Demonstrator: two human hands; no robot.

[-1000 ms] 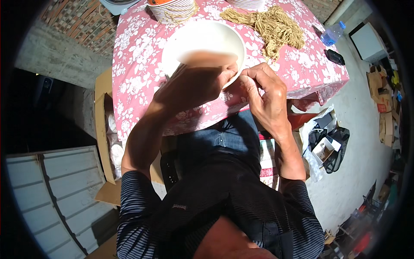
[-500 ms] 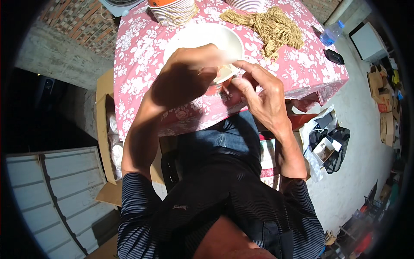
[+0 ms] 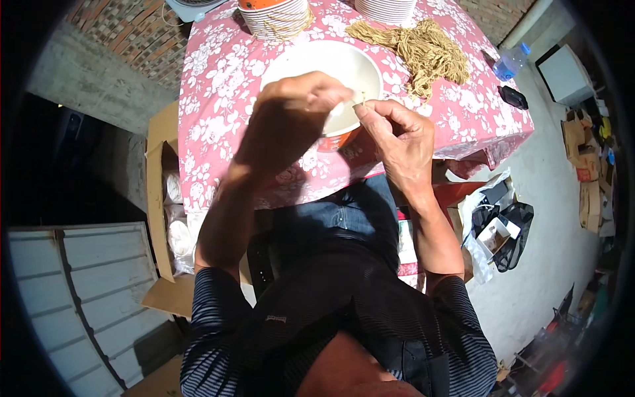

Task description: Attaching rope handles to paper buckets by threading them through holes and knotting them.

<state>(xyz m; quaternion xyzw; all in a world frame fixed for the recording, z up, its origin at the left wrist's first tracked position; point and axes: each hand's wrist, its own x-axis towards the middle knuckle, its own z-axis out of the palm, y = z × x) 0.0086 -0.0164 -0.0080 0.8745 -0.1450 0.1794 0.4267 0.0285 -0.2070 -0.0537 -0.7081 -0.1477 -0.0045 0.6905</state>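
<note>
A round tub (image 3: 364,66), white inside and orange outside, stands near the table's front edge. Over its left part is my left hand (image 3: 301,96), closed with fingers bent together; its fingertips are blurred and what they hold is hidden. At the tub's right rim, my right hand (image 3: 400,135) pinches thumb against forefinger. A short bit of thin tan cord (image 3: 363,99) shows at those fingertips, between the two hands. To the far right of the tub lies a loose bundle of tan cord (image 3: 433,53).
Stacked tubs (image 3: 278,23) with cord on them and another white stack (image 3: 385,10) stand at the back of the flowered tablecloth (image 3: 218,86). A plastic bottle (image 3: 511,61) and a black object (image 3: 512,97) sit at right. An open cardboard box (image 3: 159,192) stands left of the table.
My left hand has shifted slightly right, its fingertips drawn a little away from my right hand's. The right fingers have closed from a looser spread into a pinch. The view has shifted slightly.
</note>
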